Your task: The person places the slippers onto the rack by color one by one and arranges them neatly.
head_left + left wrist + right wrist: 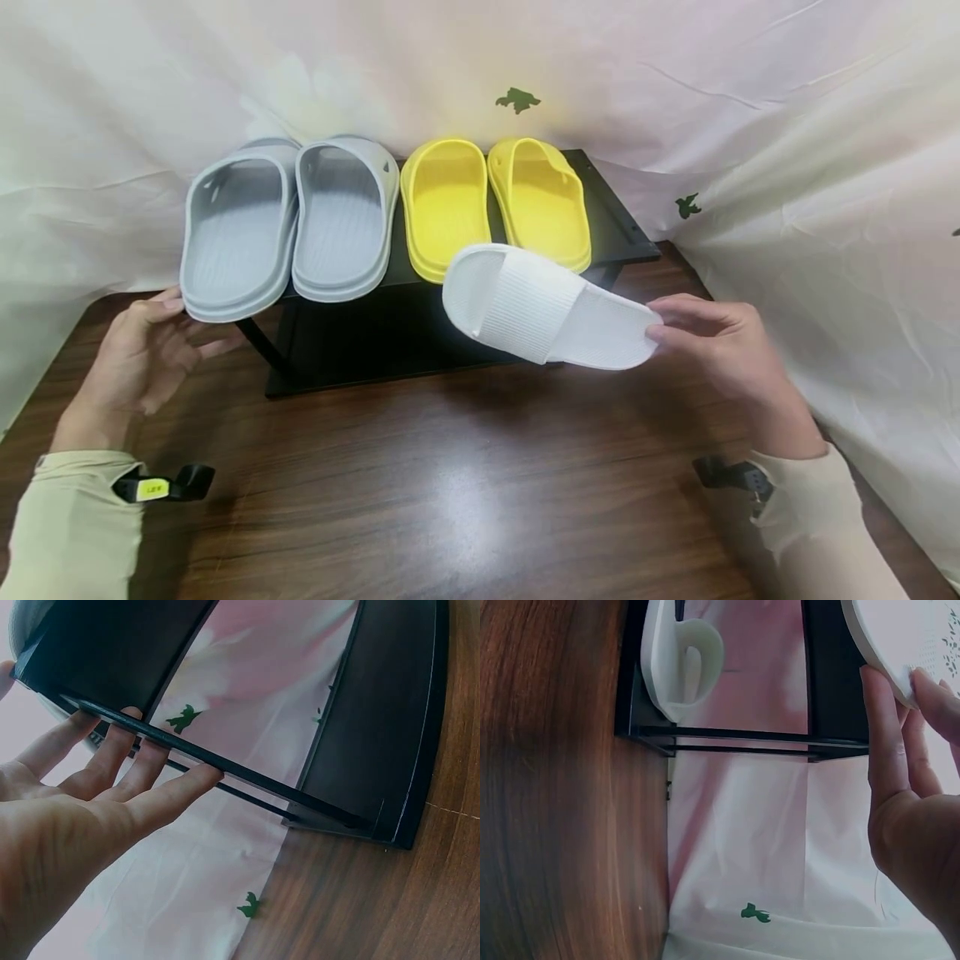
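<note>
My right hand pinches the heel end of a white slide slipper between thumb and fingers. The slipper is held in front of the black shoe rack, its toe pointing left. My left hand is at the rack's left end; in the left wrist view its extended fingers touch the black side bar. A pair of grey clogs and a pair of yellow clogs sit on the top shelf. Another white slipper shows on the lower shelf in the right wrist view.
The rack stands on a dark wooden floor. Pale fabric with green printed shapes hangs behind it and at both sides. Black straps with small devices sit on the wrists. The lower shelf is partly shadowed.
</note>
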